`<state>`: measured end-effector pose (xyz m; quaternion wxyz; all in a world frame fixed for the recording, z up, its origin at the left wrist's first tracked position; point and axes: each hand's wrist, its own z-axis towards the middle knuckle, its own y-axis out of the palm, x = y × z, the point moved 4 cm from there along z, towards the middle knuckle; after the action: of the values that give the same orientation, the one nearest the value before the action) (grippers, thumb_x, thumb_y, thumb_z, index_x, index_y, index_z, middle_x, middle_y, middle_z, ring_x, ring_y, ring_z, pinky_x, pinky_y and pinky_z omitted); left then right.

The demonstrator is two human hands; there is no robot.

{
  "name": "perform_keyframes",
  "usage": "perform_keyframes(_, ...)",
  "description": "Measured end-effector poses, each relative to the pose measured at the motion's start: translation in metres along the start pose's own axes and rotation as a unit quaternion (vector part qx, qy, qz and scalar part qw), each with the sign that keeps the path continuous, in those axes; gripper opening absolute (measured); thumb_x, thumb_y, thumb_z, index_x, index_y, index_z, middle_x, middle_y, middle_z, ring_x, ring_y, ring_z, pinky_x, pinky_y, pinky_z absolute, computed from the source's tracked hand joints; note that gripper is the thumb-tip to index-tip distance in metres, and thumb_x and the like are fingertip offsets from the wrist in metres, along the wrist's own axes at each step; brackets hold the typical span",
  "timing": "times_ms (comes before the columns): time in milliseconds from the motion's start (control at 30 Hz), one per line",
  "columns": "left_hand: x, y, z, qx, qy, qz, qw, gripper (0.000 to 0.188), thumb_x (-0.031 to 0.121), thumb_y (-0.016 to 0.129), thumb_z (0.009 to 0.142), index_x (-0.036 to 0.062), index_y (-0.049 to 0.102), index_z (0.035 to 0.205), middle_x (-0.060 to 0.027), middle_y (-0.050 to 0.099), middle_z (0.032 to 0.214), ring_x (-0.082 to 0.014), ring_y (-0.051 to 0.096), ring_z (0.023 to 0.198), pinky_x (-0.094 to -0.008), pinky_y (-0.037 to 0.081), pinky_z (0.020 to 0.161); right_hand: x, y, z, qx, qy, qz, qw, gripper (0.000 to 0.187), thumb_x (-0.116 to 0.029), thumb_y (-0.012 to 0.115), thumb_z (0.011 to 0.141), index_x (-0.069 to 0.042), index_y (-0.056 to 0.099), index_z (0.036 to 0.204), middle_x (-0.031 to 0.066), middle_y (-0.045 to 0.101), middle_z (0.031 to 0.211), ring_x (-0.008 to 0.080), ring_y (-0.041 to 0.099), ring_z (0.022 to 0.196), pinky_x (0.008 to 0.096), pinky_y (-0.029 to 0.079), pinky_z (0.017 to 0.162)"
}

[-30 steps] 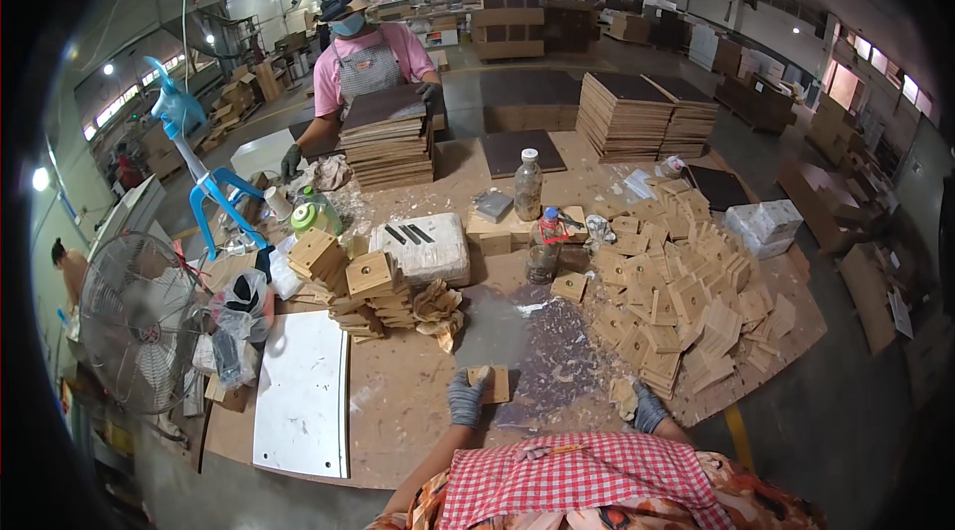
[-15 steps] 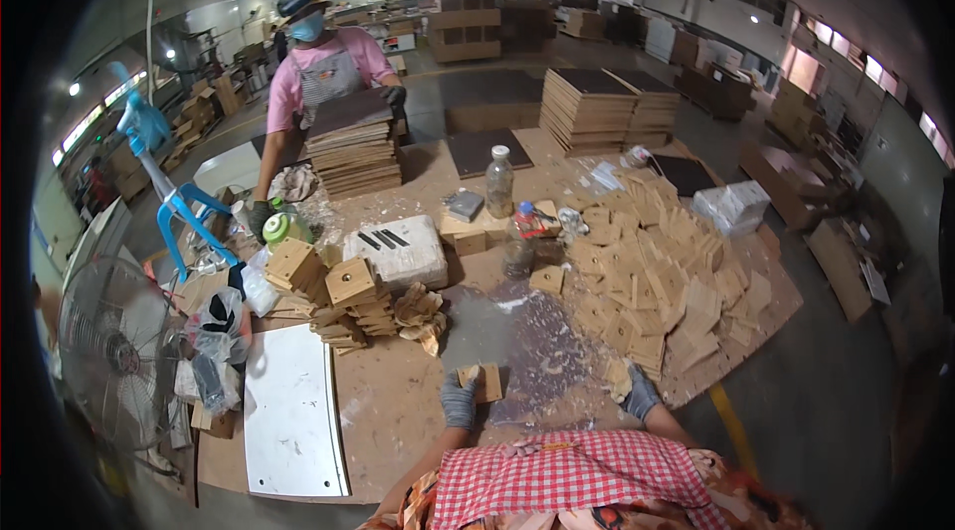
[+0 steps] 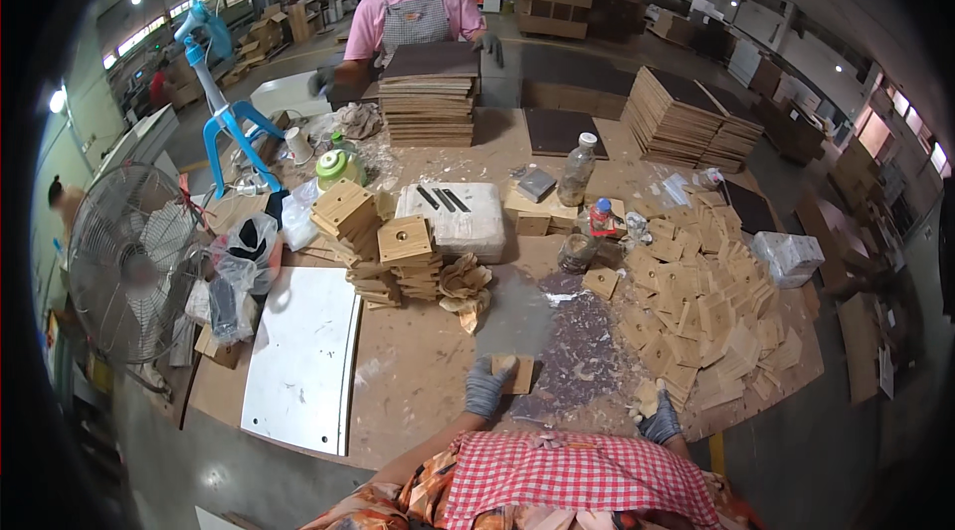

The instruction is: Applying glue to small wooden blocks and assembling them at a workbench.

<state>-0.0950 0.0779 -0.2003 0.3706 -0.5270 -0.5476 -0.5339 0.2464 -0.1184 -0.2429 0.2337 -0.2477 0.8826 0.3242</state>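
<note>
My left hand [image 3: 484, 389], in a grey glove, is closed on a small square wooden board [image 3: 519, 375] at the near middle of the worktable. My right hand [image 3: 660, 422], also gloved, is closed around a small pale tan piece [image 3: 646, 397] whose kind I cannot make out. It sits at the near edge of a big loose heap of wooden squares [image 3: 696, 301], many with a hole. Left of the middle rise uneven stacks of similar wooden blocks [image 3: 406, 242], beside a crumpled brown paper [image 3: 465, 283].
A white panel [image 3: 300, 361] lies at left, near a caged fan [image 3: 134, 262]. Bottles [image 3: 577, 170] and a white block with dark strips [image 3: 453, 222] occupy the middle. Across the table a co-worker [image 3: 418, 13] stands behind stacked boards [image 3: 430, 102]. More boards [image 3: 686, 122] stand far right.
My view has shifted, so the table sits differently in the picture. The co-worker's hand has left the green bottle and is raised beside the board stack. My left hand keeps its board.
</note>
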Motion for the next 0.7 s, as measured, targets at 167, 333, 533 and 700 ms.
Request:
perform_keyframes(167,0.034,0.006,-0.018,0.004,-0.003,0.008,1.000,0.024,0.016,0.066,0.083,0.0009,0.058,0.100,-0.0057,0.063,0.088,-0.0131,0.056,0.075,-0.0284,0.048,0.067,-0.003,0.007,-0.009,0.013,-0.019,0.058,0.998,0.040,-0.057,0.047,0.087,-0.021,0.057,0.103,0.0012,0.059,0.076,0.0204,0.053,0.052,0.0271,0.038,0.038)
perform_keyframes(333,-0.003,-0.002,-0.007,0.001,0.043,0.014,0.999,0.025,0.016,0.066,0.083,0.0008,0.058,0.101,-0.0068,0.063,0.091,-0.0134,0.057,0.079,-0.0278,0.047,0.071,-0.008,0.003,-0.016,0.018,-0.068,0.073,0.995,0.035,-0.055,0.046,0.088,-0.024,0.059,0.098,-0.0012,0.056,0.067,0.0143,0.047,0.042,0.0228,0.032,0.030)
perform_keyframes(533,-0.015,-0.004,0.001,0.016,0.053,0.016,0.998,0.028,0.017,0.065,0.085,0.0025,0.058,0.107,-0.0055,0.062,0.097,-0.0135,0.056,0.085,-0.0272,0.047,0.077,-0.010,0.011,-0.019,-0.011,-0.040,0.083,0.996,0.037,-0.058,0.046,0.087,-0.024,0.059,0.095,0.0017,0.053,0.061,0.0148,0.042,0.035,0.0240,0.030,0.029)
perform_keyframes(700,0.018,0.011,-0.009,-0.015,-0.006,-0.120,0.993,0.036,0.014,0.065,0.085,0.0058,0.053,0.118,-0.0058,0.060,0.099,-0.0149,0.056,0.087,-0.0284,0.047,0.080,-0.009,0.007,-0.004,-0.034,-0.075,0.102,0.991,0.039,-0.057,0.047,0.087,-0.021,0.054,0.100,0.0044,0.053,0.064,0.0184,0.049,0.048,0.0260,0.035,0.037)
